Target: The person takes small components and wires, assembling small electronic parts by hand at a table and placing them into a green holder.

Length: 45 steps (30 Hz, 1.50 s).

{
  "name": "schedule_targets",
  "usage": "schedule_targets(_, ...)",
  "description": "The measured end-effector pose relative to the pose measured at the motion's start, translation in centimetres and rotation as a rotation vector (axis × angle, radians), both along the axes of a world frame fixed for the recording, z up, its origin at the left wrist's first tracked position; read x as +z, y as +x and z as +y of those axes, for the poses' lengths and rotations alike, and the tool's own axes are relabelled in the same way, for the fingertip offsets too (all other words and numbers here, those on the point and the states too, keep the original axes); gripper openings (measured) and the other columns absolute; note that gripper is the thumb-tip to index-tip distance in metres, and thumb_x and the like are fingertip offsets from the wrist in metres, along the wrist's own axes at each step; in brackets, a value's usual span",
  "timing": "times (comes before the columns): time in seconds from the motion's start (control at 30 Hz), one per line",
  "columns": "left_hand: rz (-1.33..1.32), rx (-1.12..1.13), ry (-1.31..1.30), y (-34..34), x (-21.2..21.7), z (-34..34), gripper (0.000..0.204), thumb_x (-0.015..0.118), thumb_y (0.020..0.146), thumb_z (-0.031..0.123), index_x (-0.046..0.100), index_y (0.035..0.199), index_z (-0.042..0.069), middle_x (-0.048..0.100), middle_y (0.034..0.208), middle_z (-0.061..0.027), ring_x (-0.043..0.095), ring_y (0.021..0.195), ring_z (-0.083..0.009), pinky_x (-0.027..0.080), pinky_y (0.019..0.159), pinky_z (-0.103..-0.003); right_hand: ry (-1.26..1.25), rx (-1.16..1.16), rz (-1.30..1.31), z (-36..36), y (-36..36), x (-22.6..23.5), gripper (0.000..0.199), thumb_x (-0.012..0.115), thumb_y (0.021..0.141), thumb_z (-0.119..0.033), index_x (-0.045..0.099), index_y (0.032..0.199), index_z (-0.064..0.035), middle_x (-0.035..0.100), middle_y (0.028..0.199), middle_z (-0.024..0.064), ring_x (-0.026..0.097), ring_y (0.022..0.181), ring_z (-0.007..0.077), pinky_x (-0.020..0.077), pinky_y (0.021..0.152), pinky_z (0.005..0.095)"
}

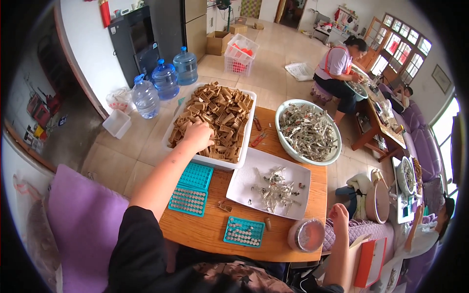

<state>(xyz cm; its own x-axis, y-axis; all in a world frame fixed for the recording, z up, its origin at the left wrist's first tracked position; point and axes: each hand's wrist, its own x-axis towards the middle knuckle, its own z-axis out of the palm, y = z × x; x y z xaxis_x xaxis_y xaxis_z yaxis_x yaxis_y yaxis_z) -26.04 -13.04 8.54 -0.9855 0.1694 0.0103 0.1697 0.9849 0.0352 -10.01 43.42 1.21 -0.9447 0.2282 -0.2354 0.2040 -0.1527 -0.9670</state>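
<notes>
My left hand point(198, 136) reaches into a white tray point(245, 139) heaped with brown half-shell casings point(224, 105). Its fingers bend down among the pieces, and the fingertips are hidden. Raised beside the table's right edge is my right hand point(339, 215), its fingers curled together; anything in them is too small to make out. Below the left forearm lies an open teal case point(188, 200) with rows of round silver pieces. A smaller teal tray point(244, 232), partly filled with similar pieces, sits near the front edge. One loose casing point(225, 207) lies between them.
A shallow white tray point(239, 180) holds thin silvery parts. Behind it stands a pale basin point(285, 141) full of them. A clear round tub point(306, 235) is at the front right corner. Red-handled tools point(258, 139) lie by the casings. Another person point(337, 68) works farther off.
</notes>
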Motion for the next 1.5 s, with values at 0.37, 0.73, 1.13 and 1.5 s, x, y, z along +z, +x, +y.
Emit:
schedule_targets(0.37, 0.169, -0.033, -0.162, 0.7, -2.0, 0.4, 0.013, 0.057, 0.078, 0.015, 0.069, 0.075, 0.011, 0.065, 0.082, -0.0058, 0.059, 0.089, -0.0250, 0.038, 0.090, -0.048, 0.924, 0.330, 0.205, -5.7, -4.9, 6.5, 0.014, 0.058, 0.083, -0.012, 0.063, 0.085, 0.0009, 0.062, 0.070, 0.0088, 0.056, 0.063, 0.0137, 0.0459, 0.060, 0.0281)
schedule_targets(0.73, 0.332, -0.069, -0.158, 1.3, -3.6, 0.7, 0.015, 0.049, 0.082, 0.010, 0.063, 0.076, 0.011, 0.064, 0.069, -0.0070, 0.065, 0.066, -0.0236, 0.042, 0.085, -0.045, 1.415, 0.675, 0.231, -26.4, -11.7, 1.5, 0.022, 0.052, 0.082, -0.025, 0.065, 0.093, -0.0112, 0.060, 0.104, 0.0111, 0.056, 0.101, 0.0276, 0.0434, 0.085, 0.0450)
schedule_targets(1.13, 0.215, -0.045, 0.163, 3.7, -1.8, -0.2, 0.022, 0.059, 0.082, 0.015, 0.070, 0.097, 0.026, 0.056, 0.111, 0.0023, 0.051, 0.106, -0.0187, 0.032, 0.094, -0.043, 0.969, 0.251, 0.265, -26.8, -12.0, 0.6, 0.013, 0.064, 0.073, -0.021, 0.065, 0.083, -0.0118, 0.063, 0.102, 0.0063, 0.061, 0.082, 0.0262, 0.0476, 0.073, 0.0388)
schedule_targets(1.5, 0.253, -0.294, 0.278, 2.8, -2.4, -1.1, 0.009, 0.053, 0.086, 0.020, 0.060, 0.089, 0.015, 0.062, 0.091, 0.0009, 0.055, 0.096, -0.0181, 0.031, 0.089, -0.039, -0.161, 0.187, 0.178, -24.1, -7.9, 6.2, 0.005, 0.052, 0.086, -0.012, 0.050, 0.084, -0.0077, 0.064, 0.094, 0.0102, 0.060, 0.066, 0.0126, 0.0460, 0.056, 0.0225)
